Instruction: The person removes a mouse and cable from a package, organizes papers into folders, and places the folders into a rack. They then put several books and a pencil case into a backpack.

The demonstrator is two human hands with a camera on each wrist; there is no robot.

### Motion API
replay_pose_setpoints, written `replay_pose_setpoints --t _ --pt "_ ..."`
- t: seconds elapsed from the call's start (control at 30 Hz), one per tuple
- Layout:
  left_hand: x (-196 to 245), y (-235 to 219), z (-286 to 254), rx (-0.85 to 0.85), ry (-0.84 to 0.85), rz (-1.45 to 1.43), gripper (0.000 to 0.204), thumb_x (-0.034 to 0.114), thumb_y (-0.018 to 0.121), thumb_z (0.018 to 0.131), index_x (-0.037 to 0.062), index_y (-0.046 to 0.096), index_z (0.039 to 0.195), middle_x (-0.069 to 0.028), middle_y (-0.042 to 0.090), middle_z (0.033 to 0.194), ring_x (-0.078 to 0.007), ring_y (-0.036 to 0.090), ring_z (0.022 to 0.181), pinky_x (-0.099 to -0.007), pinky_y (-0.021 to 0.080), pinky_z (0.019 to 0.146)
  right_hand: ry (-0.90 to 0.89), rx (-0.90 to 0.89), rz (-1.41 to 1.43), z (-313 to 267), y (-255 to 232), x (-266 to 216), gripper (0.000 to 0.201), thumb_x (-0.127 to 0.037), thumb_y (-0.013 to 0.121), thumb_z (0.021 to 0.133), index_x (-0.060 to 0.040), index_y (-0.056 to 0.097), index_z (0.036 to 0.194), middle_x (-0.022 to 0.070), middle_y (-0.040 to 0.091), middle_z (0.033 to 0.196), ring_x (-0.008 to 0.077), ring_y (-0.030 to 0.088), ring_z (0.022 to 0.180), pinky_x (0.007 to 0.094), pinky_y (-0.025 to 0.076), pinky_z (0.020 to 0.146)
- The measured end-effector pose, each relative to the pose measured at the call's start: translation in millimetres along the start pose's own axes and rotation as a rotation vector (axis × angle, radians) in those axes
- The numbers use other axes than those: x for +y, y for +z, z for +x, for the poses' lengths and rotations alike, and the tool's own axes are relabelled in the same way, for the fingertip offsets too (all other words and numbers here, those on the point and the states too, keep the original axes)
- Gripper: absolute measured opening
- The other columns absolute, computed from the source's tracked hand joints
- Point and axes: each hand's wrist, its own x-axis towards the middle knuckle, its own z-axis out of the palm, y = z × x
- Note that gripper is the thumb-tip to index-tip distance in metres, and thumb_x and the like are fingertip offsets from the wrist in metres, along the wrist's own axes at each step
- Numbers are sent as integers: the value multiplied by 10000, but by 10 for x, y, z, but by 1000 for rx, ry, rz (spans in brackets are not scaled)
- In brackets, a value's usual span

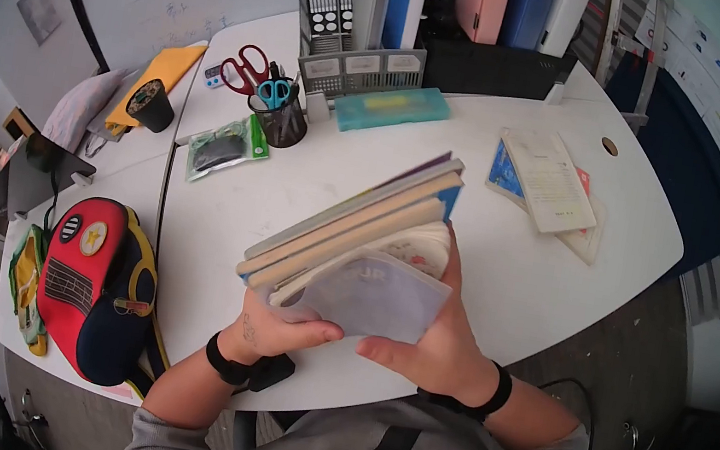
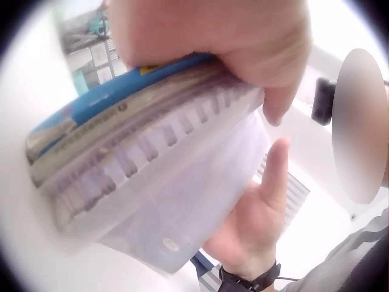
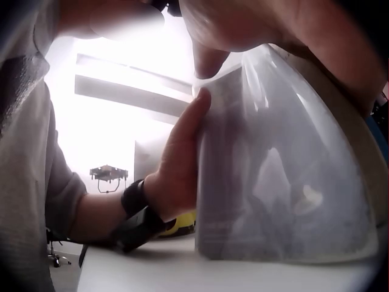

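Observation:
A stack of books and notebooks [image 1: 352,215] is held tilted over the white table [image 1: 520,277], close to the person's body. The left hand [image 1: 275,329] grips its left end, with the thumb on the near face. At the other end the right hand [image 1: 444,349] holds the stack, its thumb pointing toward the left one. Nearest the body is a notebook with a cloudy translucent cover [image 1: 377,297]; the left wrist view shows ring binding [image 2: 152,146] along its edge. A blue-covered book [image 2: 109,94] lies behind it. Most fingers are hidden behind the stack.
Several thin books [image 1: 548,183] lie at the right. Toward the back stand a file rack [image 1: 360,67], a teal pencil case [image 1: 393,109], and a mesh pen cup [image 1: 281,128] with scissors, beside a green-edged packet [image 1: 227,149]. A red and navy backpack [image 1: 88,268] lies left.

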Motion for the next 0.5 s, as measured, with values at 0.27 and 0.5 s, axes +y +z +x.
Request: replay_pose_setpoints --t 0.27,0.5 --pt "17 -130 -81 -37 -28 184 524 91 825 774 7 621 1250 -76 671 1146 -177 614 1034 -329 503 888 154 -34 307 318 -208 188 1127 -222 954 669 18 223 1493 163 411 1445 239 412 1359 383 380 1111" --pt "-145 -526 102 12 42 373 563 112 830 779 12 596 1281 -81 658 1165 -200 610 1060 -348 500 903 156 -112 225 574 -206 238 754 -246 856 789 21 406 1332 177 601 1241 259 599 1151 357 471 997"
